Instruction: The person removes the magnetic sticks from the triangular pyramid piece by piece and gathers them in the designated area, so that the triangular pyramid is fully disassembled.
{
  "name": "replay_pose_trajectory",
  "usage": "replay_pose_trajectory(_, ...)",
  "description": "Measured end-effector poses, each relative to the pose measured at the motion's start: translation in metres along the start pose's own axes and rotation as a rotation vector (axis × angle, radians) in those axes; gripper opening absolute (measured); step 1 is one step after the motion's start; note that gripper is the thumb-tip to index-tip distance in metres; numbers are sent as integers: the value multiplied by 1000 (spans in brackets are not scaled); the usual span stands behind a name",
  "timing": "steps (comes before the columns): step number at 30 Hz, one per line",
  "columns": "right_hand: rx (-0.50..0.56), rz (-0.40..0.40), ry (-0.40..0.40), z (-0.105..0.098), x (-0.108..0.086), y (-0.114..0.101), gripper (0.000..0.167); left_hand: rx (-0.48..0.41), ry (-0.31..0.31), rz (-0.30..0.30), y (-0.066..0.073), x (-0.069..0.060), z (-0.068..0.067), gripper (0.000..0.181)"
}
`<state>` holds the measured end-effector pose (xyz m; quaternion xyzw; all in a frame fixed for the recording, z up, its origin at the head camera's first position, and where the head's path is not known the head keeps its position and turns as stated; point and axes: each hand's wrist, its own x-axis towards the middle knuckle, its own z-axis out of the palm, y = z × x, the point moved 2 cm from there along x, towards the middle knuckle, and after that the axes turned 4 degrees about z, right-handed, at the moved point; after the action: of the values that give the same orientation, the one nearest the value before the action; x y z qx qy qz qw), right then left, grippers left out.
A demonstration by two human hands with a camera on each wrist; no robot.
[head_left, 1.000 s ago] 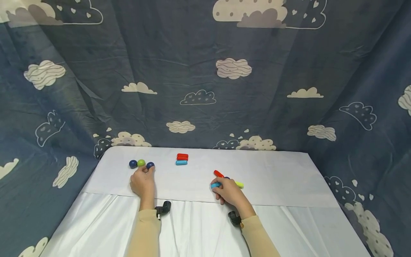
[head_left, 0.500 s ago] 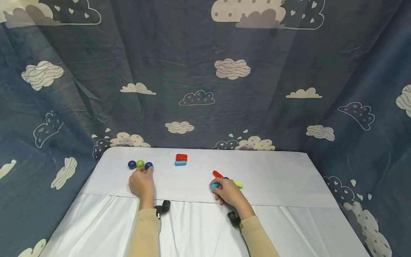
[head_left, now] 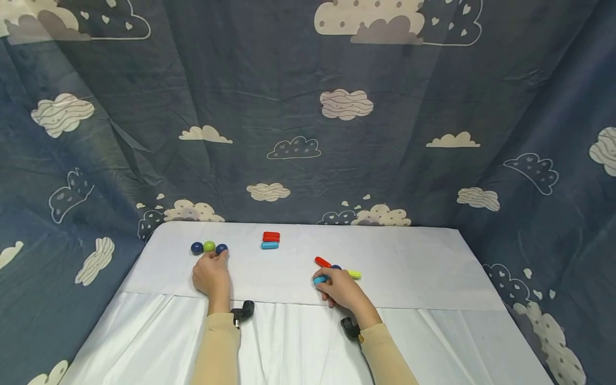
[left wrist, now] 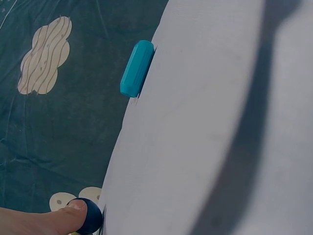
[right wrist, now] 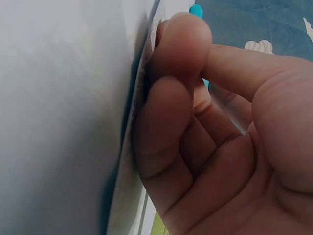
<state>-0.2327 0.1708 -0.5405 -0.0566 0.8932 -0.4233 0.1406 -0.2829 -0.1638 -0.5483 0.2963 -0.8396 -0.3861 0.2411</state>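
Note:
In the head view my left hand [head_left: 212, 275] holds a dark blue ball [head_left: 221, 249] at the end of a short row. Left of it sit a green ball [head_left: 209, 246] and another dark blue ball [head_left: 197, 248]. The left wrist view shows the thumb on the ball [left wrist: 93, 218]; the other fingers are hidden. My right hand [head_left: 340, 289] pinches a light blue stick-shaped piece [head_left: 320, 279] low over the cloth. Behind this hand lie a red stick-shaped piece [head_left: 322, 262], a partly covered dark blue piece [head_left: 336, 267] and a yellow-green stick [head_left: 354, 274].
Two red stick-shaped pieces [head_left: 271, 236] and a light blue one [head_left: 270, 245] lie together at the back, between the hands. White cloth [head_left: 409, 267] covers the table. A dark cloud-print curtain [head_left: 289, 117] hangs behind it and at both sides.
The red, dark blue and yellow-green pieces by my right hand have shifted very slightly left, along with the light blue one. My left hand has kept its place at the ball.

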Motion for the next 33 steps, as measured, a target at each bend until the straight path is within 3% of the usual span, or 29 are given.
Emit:
replay_pose_trajectory(9, 6, -14, -16, 1, 1, 1, 15, -39, 5, 8, -3, -1, -2, 39)
replay_pose_trajectory(15, -11, 2, -20, 2, 3, 3, 17, -128, 31, -1, 0, -11, -9, 39)
replay_pose_trajectory(17, -17, 7, -18, 2, 3, 3, 17, -154, 42, 34, 5, -16, -11, 36)
replay_pose_trajectory(20, -13, 10, -16, 1, 2, 4, 16, -189, 35, 162, 18, -23, -11, 30)
replay_pose_trajectory(24, -7, 5, -16, 1, 1, 4, 16, -238, -34, 326, 36, -35, -1, 26)
replay_pose_trajectory(33, -53, -20, -35, 1, -1, -1, 16, -380, -341, 456, 50, -74, 32, 25)
